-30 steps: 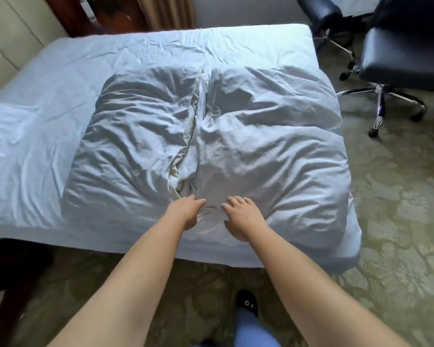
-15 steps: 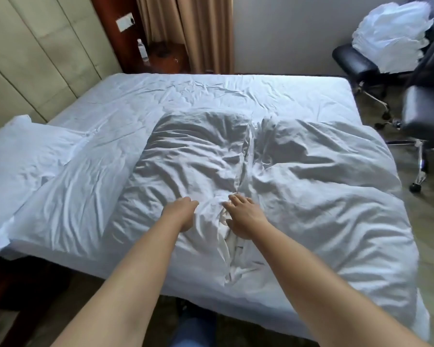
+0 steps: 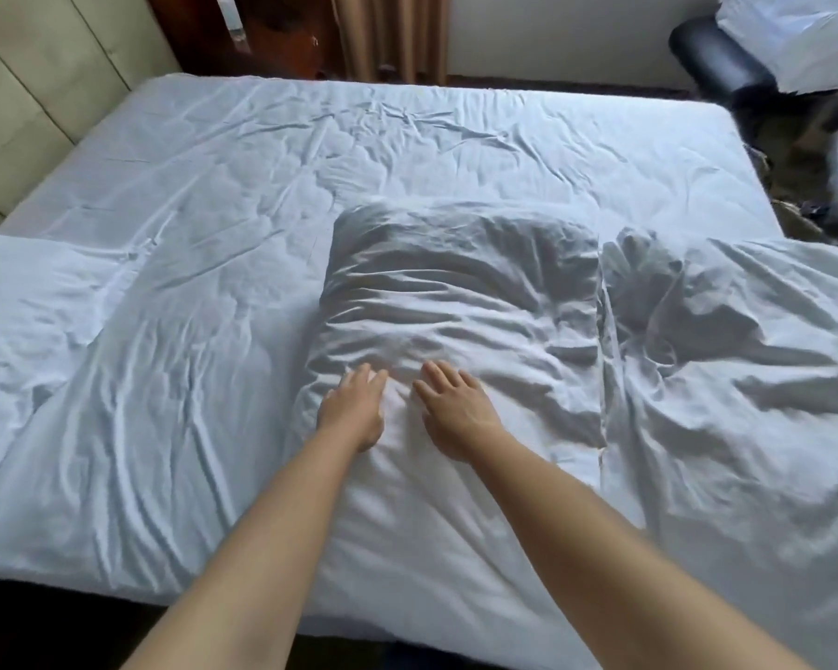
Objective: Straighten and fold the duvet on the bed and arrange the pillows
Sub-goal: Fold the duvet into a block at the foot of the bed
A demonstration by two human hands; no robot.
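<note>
Both hands lie flat on the duvet (image 3: 456,302), near the middle of the view. The left hand (image 3: 354,408) rests palm down with fingers straight and close together, pointing toward 12 o'clock, holding nothing. The right hand (image 3: 456,413) lies just beside it at 3 o'clock, fingers spread and straight, pressing the cloth without gripping it. The two hands are apart, with a narrow strip of fabric between them. The duvet is bunched into two rumpled mounds; the hands sit on the near part of the left mound, and the other mound spreads off toward 3 o'clock. It lies on the bed (image 3: 407,137). A pillow (image 3: 30,331) rests at 9 o'clock. A black chair (image 3: 717,60) stands at 1 o'clock.
</note>
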